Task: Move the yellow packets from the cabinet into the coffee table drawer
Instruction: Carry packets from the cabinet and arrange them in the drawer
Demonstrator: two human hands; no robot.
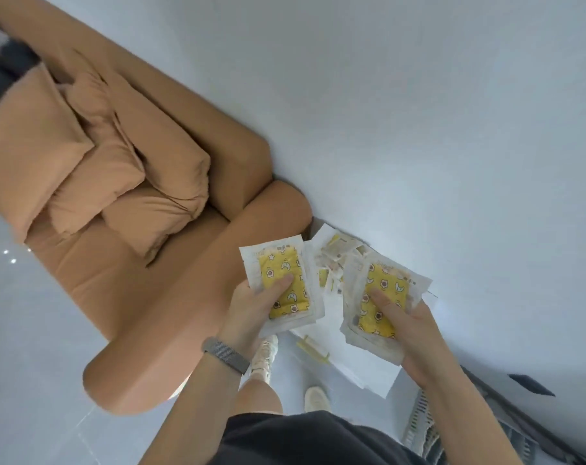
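Print on the yellow packets [284,286] is too blurred to read; each stack's lower packets lie hidden.

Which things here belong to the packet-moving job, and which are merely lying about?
Job: left hand gripping a stack of yellow packets; right hand gripping another stack.
Lying about: tan sofa, cushions, white slatted basket.

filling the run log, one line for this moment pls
left hand: holds yellow packets | right hand: holds second packet stack | beside: tan sofa | drawer: unseen
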